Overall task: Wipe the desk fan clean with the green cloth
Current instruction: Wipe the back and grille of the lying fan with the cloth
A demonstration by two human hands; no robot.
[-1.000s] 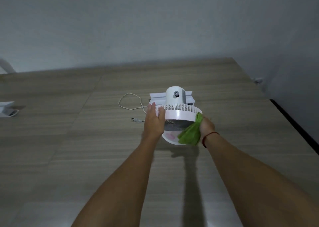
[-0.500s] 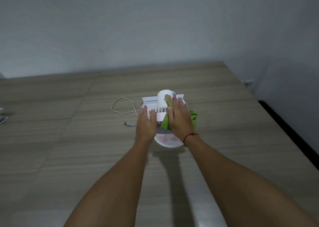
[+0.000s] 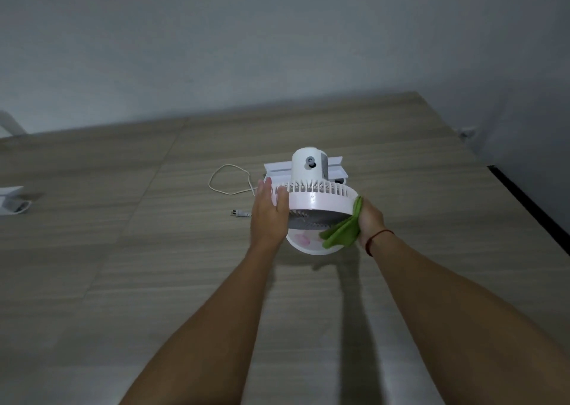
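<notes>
Fan: we see the white desk fan (image 3: 317,201) toward the surface's (image 3: 123,250) far edge, ribbed grille, pinkish front.
Left hand (image 3: 270,216): flat, fingers released, against its rim.
Right hand (image 3: 371,221): clenched around the green cloth (image 3: 342,232).

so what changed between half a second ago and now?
The right hand slid the green cloth off the fan's top, down to the right side of the fan rim. It keeps hold of the cloth. The left hand stays braced on the fan's left side. Cord unmoved.
</notes>
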